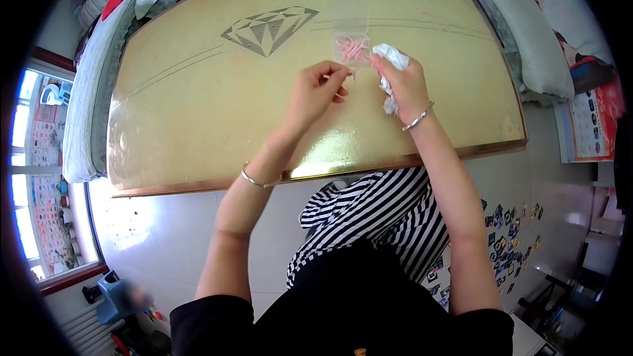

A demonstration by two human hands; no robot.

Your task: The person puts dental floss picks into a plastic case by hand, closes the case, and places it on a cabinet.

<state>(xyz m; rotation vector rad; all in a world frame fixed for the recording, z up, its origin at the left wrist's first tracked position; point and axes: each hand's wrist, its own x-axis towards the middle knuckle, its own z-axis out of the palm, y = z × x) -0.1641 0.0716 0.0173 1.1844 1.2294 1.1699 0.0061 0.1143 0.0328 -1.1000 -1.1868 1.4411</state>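
Observation:
Just beyond my hands on the table lies a clear plastic box (337, 57) with its see-through lid (350, 14) folded back. Several thin pink sticks (353, 47), shaped much like floss picks, are jumbled inside it. My left hand (321, 89) is closed, thumb and forefinger pinching a thin pink stick (354, 75) near the box's front edge. A crumpled white tissue (393, 58) is gripped in my right hand (407, 84), right of the box. The right thumb and forefinger meet at the tissue's left side; whether they pinch anything else is too small to tell.
The yellowish table (198, 125) has a grey diamond pattern (270, 26) and a shiny metal edge. A grey-covered sofa (99, 99) borders it on the left and far side, with more seating on the right. Small cards (504, 247) are scattered on the floor.

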